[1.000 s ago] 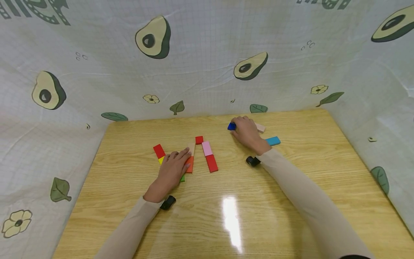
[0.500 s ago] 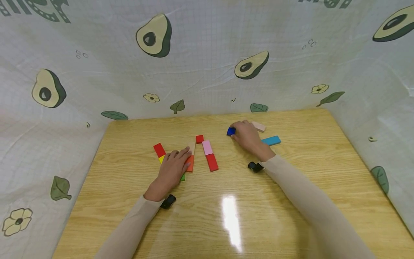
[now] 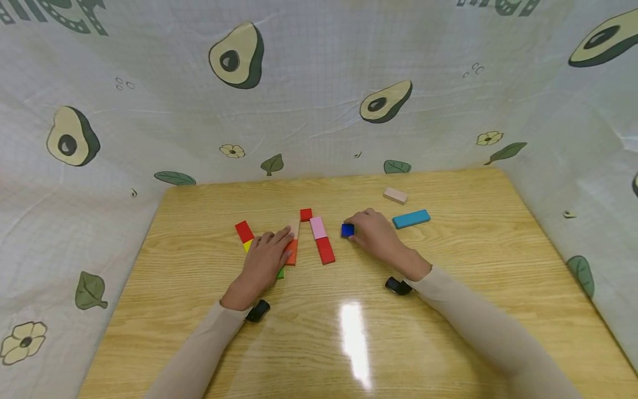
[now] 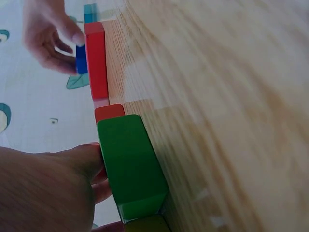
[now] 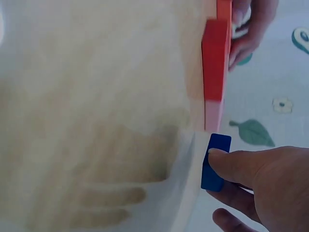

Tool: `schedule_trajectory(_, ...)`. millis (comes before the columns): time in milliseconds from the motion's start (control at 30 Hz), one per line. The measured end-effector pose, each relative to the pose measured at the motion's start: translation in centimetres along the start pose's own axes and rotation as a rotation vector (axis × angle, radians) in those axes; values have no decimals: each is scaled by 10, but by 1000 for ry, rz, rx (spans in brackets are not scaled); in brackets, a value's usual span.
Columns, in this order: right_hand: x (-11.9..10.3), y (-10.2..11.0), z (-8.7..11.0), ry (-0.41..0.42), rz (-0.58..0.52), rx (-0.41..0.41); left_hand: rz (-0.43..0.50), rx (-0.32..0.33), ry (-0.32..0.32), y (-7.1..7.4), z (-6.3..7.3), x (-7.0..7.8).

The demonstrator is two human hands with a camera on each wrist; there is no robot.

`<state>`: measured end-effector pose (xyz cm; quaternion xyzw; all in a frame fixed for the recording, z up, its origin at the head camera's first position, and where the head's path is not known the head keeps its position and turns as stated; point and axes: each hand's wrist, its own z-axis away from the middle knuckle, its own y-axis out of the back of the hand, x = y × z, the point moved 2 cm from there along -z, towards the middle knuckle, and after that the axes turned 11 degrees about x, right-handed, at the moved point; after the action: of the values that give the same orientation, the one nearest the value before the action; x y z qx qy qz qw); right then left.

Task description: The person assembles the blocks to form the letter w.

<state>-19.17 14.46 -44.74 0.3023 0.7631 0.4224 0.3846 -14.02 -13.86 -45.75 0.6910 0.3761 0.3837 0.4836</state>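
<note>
My right hand (image 3: pixel 376 235) pinches a dark blue block (image 3: pixel 347 230) between thumb and fingers, just right of the pink block (image 3: pixel 317 228). In the right wrist view, the thumb presses one face of that blue block (image 5: pixel 219 143). My left hand (image 3: pixel 264 257) rests over a zigzag row of flat blocks, its fingers on the beige block (image 3: pixel 296 228) and orange block (image 3: pixel 292 255). A green block (image 4: pixel 130 164) shows large beside it in the left wrist view. Partly under the hand lies a yellow block (image 3: pixel 247 245), joined to a red one (image 3: pixel 244 231).
A small red block (image 3: pixel 306 215) touches the row's top, and a longer red block (image 3: pixel 325 250) continues below the pink one. Farther right lie a light blue block (image 3: pixel 411 219) and a pale beige block (image 3: pixel 395 195). A printed cloth (image 3: pixel 309 111) rises behind the wooden table (image 3: pixel 423 343).
My right hand has carried the blue block toward me and slightly left, from near the back of the table to beside the pink block. The left hand stays in place.
</note>
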Motion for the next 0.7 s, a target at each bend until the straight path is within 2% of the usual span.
schedule_trajectory(333,-23,-1,28,50,-51,-27,2,-11,9,2,-1,1)
schedule_trajectory(700,-34,2,43,72,-60,-60,3,-6,4,1,0,0)
